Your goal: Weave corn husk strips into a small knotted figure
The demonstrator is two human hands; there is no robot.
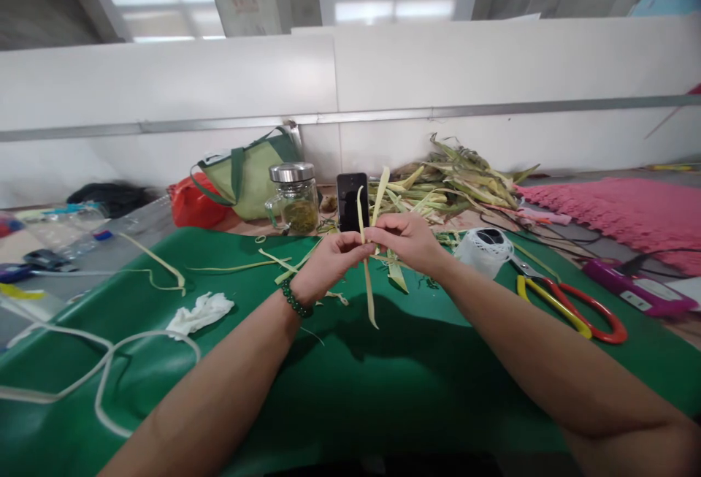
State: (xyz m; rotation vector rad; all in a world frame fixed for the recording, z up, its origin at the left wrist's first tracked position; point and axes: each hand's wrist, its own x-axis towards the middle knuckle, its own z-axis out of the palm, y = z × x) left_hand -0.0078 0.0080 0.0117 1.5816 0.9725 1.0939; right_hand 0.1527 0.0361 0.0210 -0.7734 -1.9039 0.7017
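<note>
Pale yellow-green strips of corn husk (369, 294) meet between my two hands above the green mat (416, 397). My left hand (336, 258) is closed in a pinch on the long strip, which hangs below the fingers and pokes up above them. Touching it, my right hand (410, 239) pinches a second husk strip (382, 188) that points upward. How the strips cross at the fingertips is hidden. Behind the hands a black phone (352, 203) stands upright. Loose husk pieces (398, 274) lie on the mat close by.
Red-and-yellow-handled scissors (575, 305) lie to the right beside a spool of white string (485, 250). Behind are a husk pile (465, 177), a glass jar mug (299, 203) and a green bag (252, 177). At left are crumpled tissue (202, 314) and a white cable (104, 375).
</note>
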